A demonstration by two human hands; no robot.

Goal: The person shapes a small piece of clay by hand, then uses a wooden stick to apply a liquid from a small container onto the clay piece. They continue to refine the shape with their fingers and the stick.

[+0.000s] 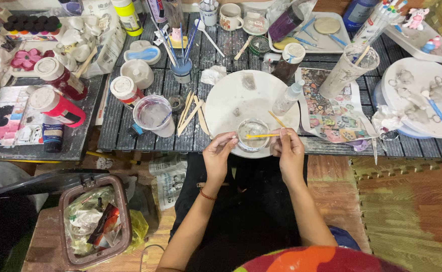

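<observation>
We see both forearms rising from six o'clock, wrists bent inward. The left hand (218,152) touches the nine o'clock rim of one small clear cup (252,134), fingers curled narrowly against it. The right hand (287,147) has its grip pinched on one yellow-handled brush (262,136), which lies across the cup mouth, long axis running three to nine o'clock; its tip seems to point toward nine. The cup sits at six o'clock on one white round plate (231,100) on the slatted surface (115,126).
</observation>
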